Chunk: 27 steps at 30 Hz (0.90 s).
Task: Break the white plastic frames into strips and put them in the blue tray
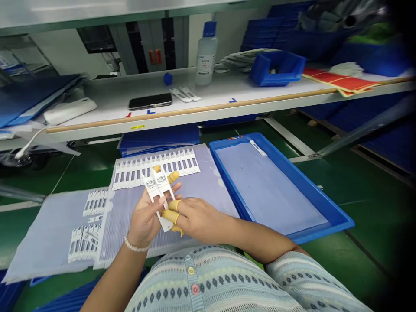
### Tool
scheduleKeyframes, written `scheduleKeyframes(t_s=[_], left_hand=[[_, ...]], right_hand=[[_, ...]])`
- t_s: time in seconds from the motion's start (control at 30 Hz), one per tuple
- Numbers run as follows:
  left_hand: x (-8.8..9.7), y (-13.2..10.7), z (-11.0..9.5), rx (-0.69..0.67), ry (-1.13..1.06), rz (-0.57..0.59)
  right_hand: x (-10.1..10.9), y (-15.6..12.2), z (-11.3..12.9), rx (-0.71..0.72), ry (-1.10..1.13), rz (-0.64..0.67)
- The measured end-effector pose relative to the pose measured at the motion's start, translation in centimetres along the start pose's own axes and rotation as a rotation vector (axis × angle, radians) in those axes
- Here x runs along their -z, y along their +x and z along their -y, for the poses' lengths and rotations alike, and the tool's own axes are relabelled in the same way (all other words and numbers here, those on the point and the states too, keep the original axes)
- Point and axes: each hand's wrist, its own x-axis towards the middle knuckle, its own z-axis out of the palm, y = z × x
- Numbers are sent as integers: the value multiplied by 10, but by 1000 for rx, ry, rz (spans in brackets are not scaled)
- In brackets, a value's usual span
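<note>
My left hand (146, 216) and my right hand (191, 216) both grip a small white plastic part (158, 186), a pair of joined strips held upright over the lap. Yellow finger cots cover several fingertips. The left hand's fingers close around the part's upper half. The right hand pinches its lower end. Just behind the hands, a long row of the same white parts (156, 169) lies on a translucent sheet (201, 186). More groups of white parts (87, 225) lie to the left on another sheet.
A blue tray (325, 203) lined with a pale sheet sits to the right, one white piece (258, 148) at its far edge. On the shelf behind are a phone (150, 101), a white bottle (206, 54), a blue bin (276, 67) and red sheets (338, 81).
</note>
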Motion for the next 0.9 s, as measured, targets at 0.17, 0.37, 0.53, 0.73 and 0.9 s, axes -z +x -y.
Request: scheduleKeyframes(t_s=[0.17,0.37,0.53,0.73,0.9], left_hand=[[9,10,14,92,121,-137],[21,7,25,144,187,-210],[21,7,27,148,207,-218],[28,12,38,180,334,-173],[39,36,61,-20,910,-10]], right_hand=[[-24,-7,-76,-354,179,117],[-44,-41,-193,-715,278,194],[-56,-57,-220,-677,335,296],[-60,-62,-222,-658,369,313],[-63,-67,-222,-653,380,280]])
